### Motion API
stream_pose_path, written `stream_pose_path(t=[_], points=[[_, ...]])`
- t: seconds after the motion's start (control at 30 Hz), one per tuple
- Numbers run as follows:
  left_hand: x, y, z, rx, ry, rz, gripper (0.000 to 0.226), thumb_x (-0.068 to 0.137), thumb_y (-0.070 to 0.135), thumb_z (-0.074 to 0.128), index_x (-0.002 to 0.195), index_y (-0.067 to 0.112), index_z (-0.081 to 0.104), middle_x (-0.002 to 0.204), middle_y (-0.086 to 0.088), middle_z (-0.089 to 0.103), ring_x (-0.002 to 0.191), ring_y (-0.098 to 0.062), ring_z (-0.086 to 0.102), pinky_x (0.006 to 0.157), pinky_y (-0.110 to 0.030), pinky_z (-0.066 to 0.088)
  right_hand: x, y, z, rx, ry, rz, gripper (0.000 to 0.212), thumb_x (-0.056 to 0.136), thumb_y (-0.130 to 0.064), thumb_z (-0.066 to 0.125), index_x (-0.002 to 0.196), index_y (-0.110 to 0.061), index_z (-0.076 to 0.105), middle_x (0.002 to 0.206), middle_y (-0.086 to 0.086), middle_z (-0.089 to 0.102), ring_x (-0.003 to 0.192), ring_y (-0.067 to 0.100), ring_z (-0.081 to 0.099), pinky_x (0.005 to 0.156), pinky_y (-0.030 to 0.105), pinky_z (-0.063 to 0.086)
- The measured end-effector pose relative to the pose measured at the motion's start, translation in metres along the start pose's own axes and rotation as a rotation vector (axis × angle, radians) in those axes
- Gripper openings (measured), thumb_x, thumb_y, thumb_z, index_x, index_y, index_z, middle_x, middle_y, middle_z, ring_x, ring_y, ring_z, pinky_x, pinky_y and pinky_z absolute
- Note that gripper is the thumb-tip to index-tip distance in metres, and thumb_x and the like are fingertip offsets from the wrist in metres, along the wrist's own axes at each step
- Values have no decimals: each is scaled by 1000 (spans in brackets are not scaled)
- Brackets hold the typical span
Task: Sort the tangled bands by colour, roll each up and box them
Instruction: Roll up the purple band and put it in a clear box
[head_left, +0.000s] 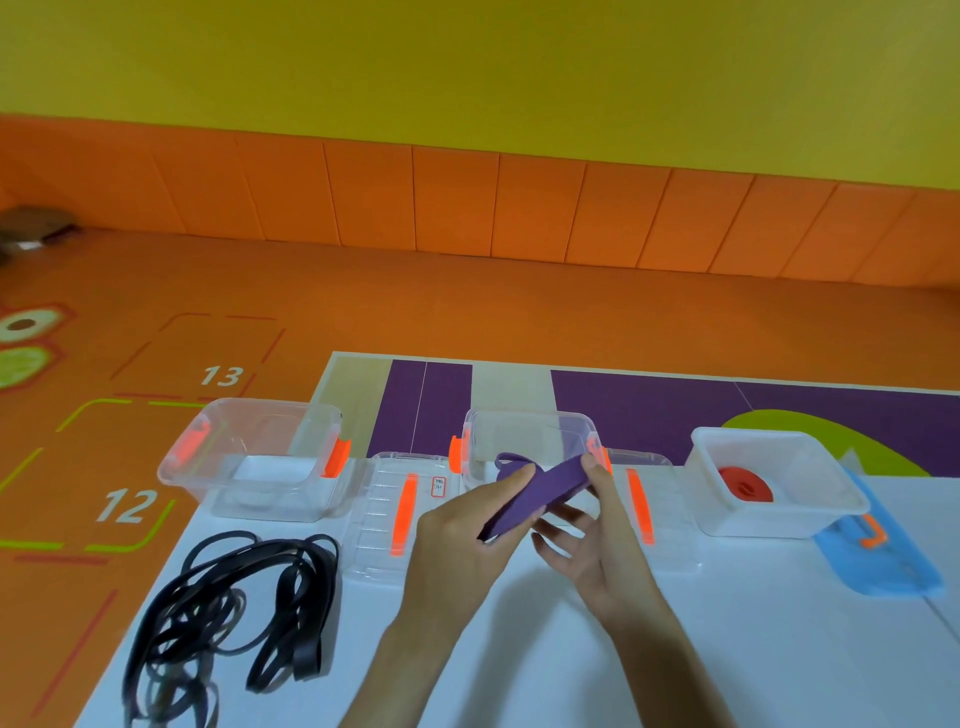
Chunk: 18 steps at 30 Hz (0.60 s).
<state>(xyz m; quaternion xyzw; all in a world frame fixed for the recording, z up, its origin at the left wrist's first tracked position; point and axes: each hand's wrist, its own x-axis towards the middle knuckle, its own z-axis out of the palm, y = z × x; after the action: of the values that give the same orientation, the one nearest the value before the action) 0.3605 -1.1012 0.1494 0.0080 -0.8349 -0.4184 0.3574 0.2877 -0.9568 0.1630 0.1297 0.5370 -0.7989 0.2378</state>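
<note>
Purple flat elastic band sits at the centre of the frame. Two bare hands hold it above the white counter, just in front of the middle clear plastic box with orange clips. The left hand grips the band's lower end, with the thumb laid along the top and the fingers curled underneath. The right hand pinches the upper end between thumb and forefinger, and its other fingers are spread loosely below. A small loop of the band pokes up behind the left thumb. I cannot tell whether a coil has been started.

The step in hand appears to be rolling this band. To do it well, the strip should lie flat and untwisted, with its layers stacked edge to edge. One hand would start a tight core at one end. The other would feed the rest under light tension, so that the turns sit snug. Elastic tends to spring open, so the finished coil probably needs a firm pinch until it is lowered into the box.

At the right of the frame, a red band rolled into a neat disc lies in a white plastic tub and shows the shape to aim for. At the lower left, a tangle of thin black bands lies on the counter, near another clear plastic box.
</note>
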Motion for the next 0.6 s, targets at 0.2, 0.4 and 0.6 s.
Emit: stream_pose_path(t=[0.2, 0.4, 0.6], points=[[4, -1, 3, 30, 15, 129, 33, 97, 29, 73, 128, 19, 75, 121, 6, 77, 107, -5, 71, 96, -15, 54, 0, -1, 5, 130, 0, 156, 70, 70, -59, 81, 123, -15, 69, 111, 24, 75, 103, 44, 74, 100, 56, 57], [3, -7, 3, 83, 43, 175, 39, 88, 31, 84, 120, 11, 78, 121, 2, 77, 111, -10, 71, 103, -12, 47, 2, 3, 6, 150, -56, 210, 69, 80, -60, 75, 130, -13, 67, 114, 25, 75, 102, 43, 75, 106, 56, 51], [3, -15, 3, 74, 68, 97, 31, 89, 18, 83, 119, 16, 77, 117, 6, 76, 108, -7, 68, 92, -23, 57, 1, 5, 9, 104, 16, 103, 52, 86, -56, 75, 118, -16, 70, 96, 19, 80, 97, 40, 76, 91, 50, 61]])
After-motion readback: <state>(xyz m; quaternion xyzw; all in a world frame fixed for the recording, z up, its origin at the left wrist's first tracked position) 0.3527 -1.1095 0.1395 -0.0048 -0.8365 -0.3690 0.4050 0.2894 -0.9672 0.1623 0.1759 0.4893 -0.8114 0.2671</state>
